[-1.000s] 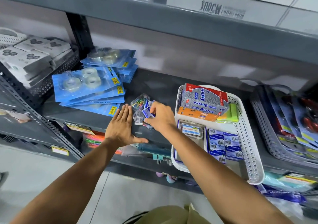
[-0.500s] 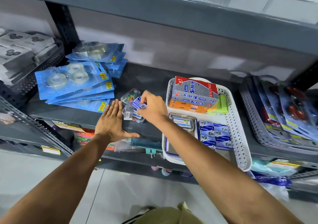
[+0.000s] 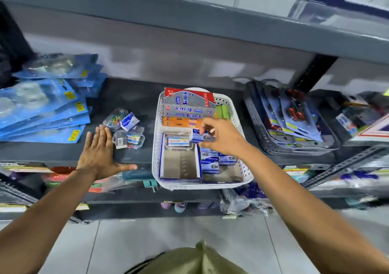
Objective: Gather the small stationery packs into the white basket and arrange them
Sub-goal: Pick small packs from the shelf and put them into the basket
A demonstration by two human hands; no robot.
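At far left, blue tape blister cards (image 3: 42,109) lie stacked on the dark shelf (image 3: 130,93). The left hand (image 3: 101,154) lies flat on the shelf edge, fingers spread, holding nothing. Just right of its fingertips sits a loose cluster of small stationery packs (image 3: 127,127). Further right, the right hand (image 3: 223,137) pinches a small blue pack (image 3: 196,137) above the white basket (image 3: 245,168), over blue packs (image 3: 210,160) already inside. A grey basket (image 3: 273,147) of carded scissors stands at right.
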